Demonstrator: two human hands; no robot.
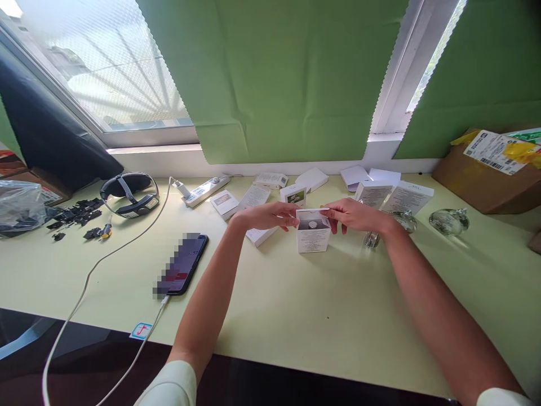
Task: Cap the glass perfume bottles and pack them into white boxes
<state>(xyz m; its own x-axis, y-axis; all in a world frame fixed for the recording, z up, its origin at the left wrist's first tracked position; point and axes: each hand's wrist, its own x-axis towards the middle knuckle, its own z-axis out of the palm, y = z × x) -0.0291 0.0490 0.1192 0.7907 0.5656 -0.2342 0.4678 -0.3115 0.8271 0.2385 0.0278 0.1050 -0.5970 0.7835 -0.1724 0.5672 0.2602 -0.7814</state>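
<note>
A small white cardboard box (313,242) stands upright on the table in front of me, its top open. Inside it a round pale piece shows against the dark interior. My left hand (273,216) is at the box's upper left corner, fingers bent against the edge. With thumb and fingers, my right hand (349,214) pinches the raised top flap (311,212) at its right end. Just behind stands another white box with a picture (293,195). Under my right forearm lie clear glass pieces (372,239), partly hidden.
Several flat white boxes (254,196) lie behind my hands. Two printed boxes (408,196) and a glass ornament (448,221) are to the right, near a brown carton (490,175). Leftward are a phone (190,265) on a white cable, a power strip (207,190) and a headset (130,194).
</note>
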